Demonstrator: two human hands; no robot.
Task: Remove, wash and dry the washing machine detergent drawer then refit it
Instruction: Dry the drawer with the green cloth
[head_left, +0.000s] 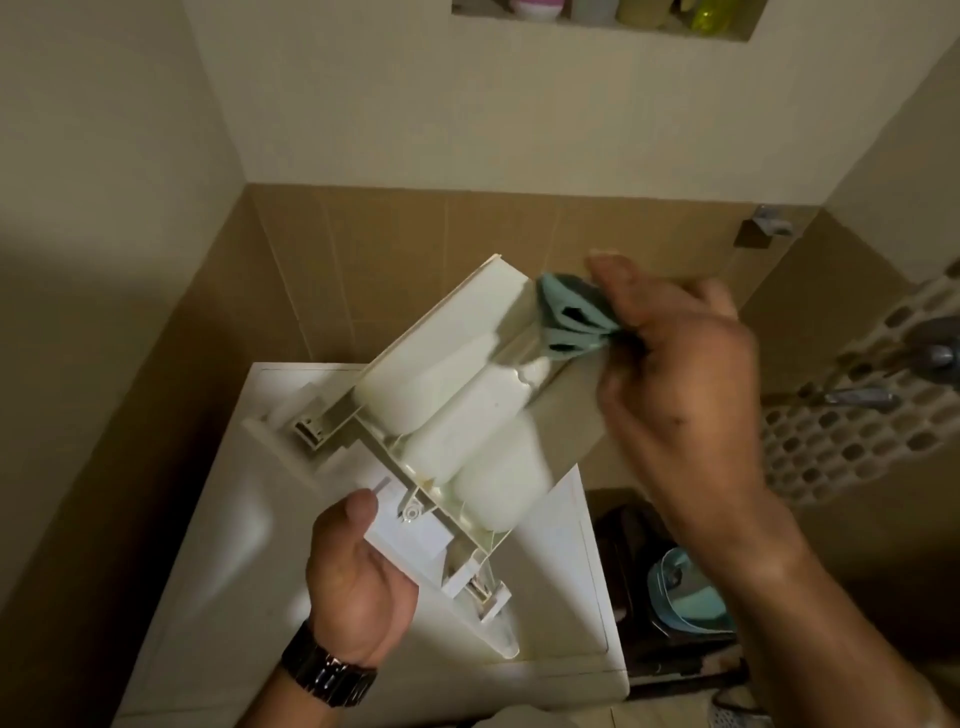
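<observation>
Left hand (358, 587), low in frame, grips the detergent drawer (447, 410) by its front panel; its long axis runs toward upper right, where the right hand (675, 358) pinches a teal cloth (571, 322) against the far end.

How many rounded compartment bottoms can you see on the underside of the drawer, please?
3, side by side on the drawer: one nearest its far edge, one in the middle, one nearest the left hand, at. Blur may hide more.
</observation>
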